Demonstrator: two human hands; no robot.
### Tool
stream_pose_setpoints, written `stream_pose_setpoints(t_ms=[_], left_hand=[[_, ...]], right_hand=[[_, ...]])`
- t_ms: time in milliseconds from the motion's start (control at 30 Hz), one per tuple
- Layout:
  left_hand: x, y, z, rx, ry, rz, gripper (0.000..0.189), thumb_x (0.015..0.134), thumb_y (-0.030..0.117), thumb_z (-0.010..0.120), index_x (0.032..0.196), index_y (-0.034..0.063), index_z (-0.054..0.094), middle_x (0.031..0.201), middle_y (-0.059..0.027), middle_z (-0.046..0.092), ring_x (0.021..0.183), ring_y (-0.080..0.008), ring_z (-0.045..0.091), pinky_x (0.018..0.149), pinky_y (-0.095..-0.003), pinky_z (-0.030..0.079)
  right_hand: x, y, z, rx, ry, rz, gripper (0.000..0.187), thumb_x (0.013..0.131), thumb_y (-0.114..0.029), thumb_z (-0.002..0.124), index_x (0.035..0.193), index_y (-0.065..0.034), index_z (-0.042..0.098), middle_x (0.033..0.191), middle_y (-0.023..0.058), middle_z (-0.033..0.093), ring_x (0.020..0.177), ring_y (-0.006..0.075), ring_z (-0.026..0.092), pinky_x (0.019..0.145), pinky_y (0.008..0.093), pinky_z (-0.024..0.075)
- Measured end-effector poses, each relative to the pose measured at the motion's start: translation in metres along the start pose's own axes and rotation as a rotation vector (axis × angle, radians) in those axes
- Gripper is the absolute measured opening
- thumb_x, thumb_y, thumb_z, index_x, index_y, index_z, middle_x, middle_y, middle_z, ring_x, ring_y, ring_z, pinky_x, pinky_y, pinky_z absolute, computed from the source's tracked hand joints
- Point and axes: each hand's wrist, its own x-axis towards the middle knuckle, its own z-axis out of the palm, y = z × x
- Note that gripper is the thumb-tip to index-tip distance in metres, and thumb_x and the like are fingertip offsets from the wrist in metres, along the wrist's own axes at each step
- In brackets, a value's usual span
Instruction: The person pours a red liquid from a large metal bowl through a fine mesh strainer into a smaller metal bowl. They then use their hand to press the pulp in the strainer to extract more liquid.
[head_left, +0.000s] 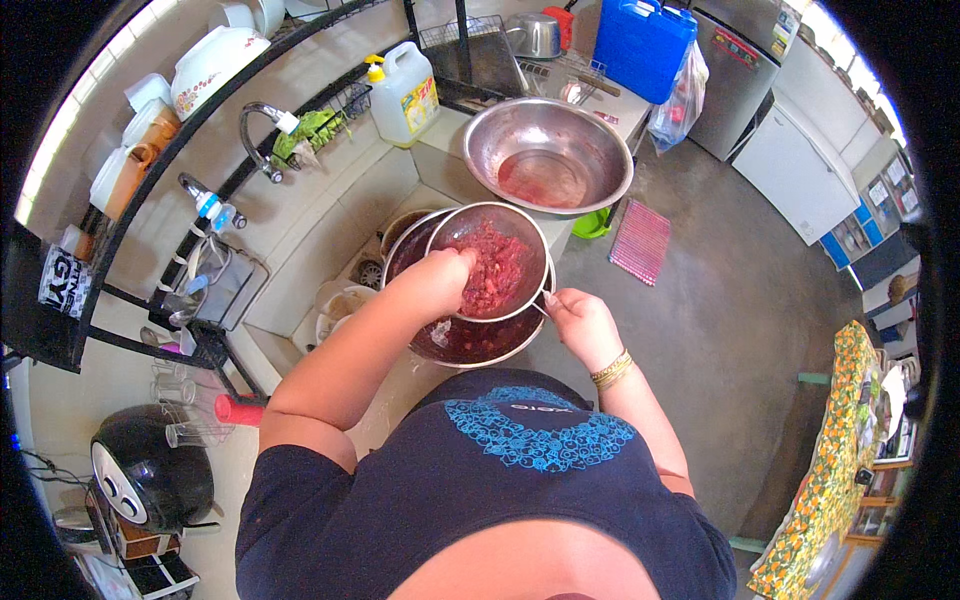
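Observation:
A round metal strainer (520, 217) with a bright rim rests tilted over a wide metal basin (487, 360). Wet red pulpy mush (495, 266), perhaps ground meat or fruit, fills much of the strainer. My left hand (448, 271) reaches in from the left, its fingers down in the mush and mostly hidden. At the strainer's lower right, my right hand (583, 321) grips its thin handle (541, 307). Dark red liquid with bits (480, 341) lies in the basin below, and a pale scrap (440, 332) clings inside its near left wall.
A large steel basin (592, 127) with reddish liquid stands on the counter beyond the strainer. To the left is the sink (352, 202) with dishes (341, 300) and two faucets (259, 142). A detergent jug (405, 97) stands behind. A red mat (641, 241) lies on the floor.

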Motion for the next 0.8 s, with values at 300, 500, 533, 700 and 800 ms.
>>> stream_pose_setpoints(t_ms=[300,500,533,700,800], left_hand=[[0.016,-0.001,0.019,-0.017,0.267,-0.109,0.033,0.075,-0.006,0.058,0.107,-0.0014,0.055,0.112,-0.0359,0.054,0.1,-0.0486,0.06,0.088,-0.0515,0.05],[0.047,0.01,0.025,-0.169,0.467,0.048,0.015,0.083,-0.002,0.055,0.097,-0.0034,0.059,0.1,-0.0299,0.062,0.096,-0.0448,0.063,0.084,-0.0504,0.05],[0.046,0.016,0.027,-0.159,0.495,0.166,0.016,0.081,-0.003,0.056,0.097,-0.003,0.059,0.099,-0.0292,0.062,0.095,-0.0436,0.063,0.083,-0.0493,0.05],[0.005,0.025,0.024,-0.158,-0.039,0.27,0.038,0.079,-0.004,0.057,0.115,0.005,0.065,0.108,-0.0227,0.068,0.098,-0.0356,0.067,0.089,-0.0436,0.051],[-0.005,0.01,0.0,-0.066,-0.102,0.114,0.02,0.084,0.013,0.058,0.096,0.0092,0.074,0.102,-0.0216,0.07,0.096,-0.0348,0.068,0.087,-0.0443,0.051]], right_hand=[[0.0,0.005,0.015,0.179,-0.054,-0.04,0.029,0.101,-0.028,0.057,0.087,-0.0044,0.068,0.06,-0.0038,0.05,0.052,0.0071,0.046,0.05,0.0256,0.0395],[-0.001,0.003,0.022,0.13,-0.069,-0.049,0.03,0.099,-0.027,0.058,0.084,-0.0014,0.065,0.066,0.0106,0.056,0.061,0.0192,0.055,0.061,0.0337,0.0451],[-0.002,0.003,0.022,0.123,-0.08,-0.042,0.031,0.098,-0.026,0.058,0.084,0.0002,0.065,0.069,0.0178,0.059,0.066,0.0253,0.059,0.067,0.0377,0.048],[-0.005,0.007,0.007,0.198,-0.012,0.077,0.032,0.099,-0.026,0.058,0.08,-0.0019,0.065,0.06,0.0066,0.055,0.056,0.0159,0.054,0.057,0.0328,0.0451],[-0.007,0.008,0.004,0.216,-0.038,0.077,0.032,0.1,-0.029,0.056,0.083,-0.0044,0.066,0.057,0.0001,0.052,0.051,0.01,0.049,0.05,0.0277,0.0404]])
